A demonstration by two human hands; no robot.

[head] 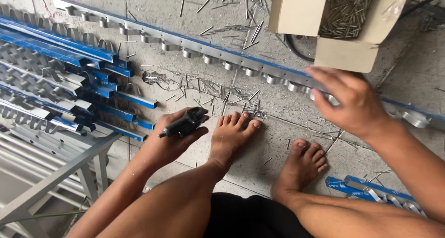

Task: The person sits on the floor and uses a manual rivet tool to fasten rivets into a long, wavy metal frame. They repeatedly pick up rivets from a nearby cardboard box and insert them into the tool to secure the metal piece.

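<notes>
Down on the concrete floor [185, 15], the right hand [351, 102] presses spread fingers on a long metal rail [194, 48], steadying it. The left hand [172, 137] is closed around a black tool [184, 123]. An open cardboard box [333, 20] of nails sits nearby; blue-edged rails [69, 76] are stacked left.

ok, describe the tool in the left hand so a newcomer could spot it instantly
Start at the stack of blue-edged metal rails on the concrete floor. Just right of its near end, beside a bare foot, the left hand grips a small tool. It is the only black object there, stubby with a thin tip, unlike the loose silver nails.
</notes>
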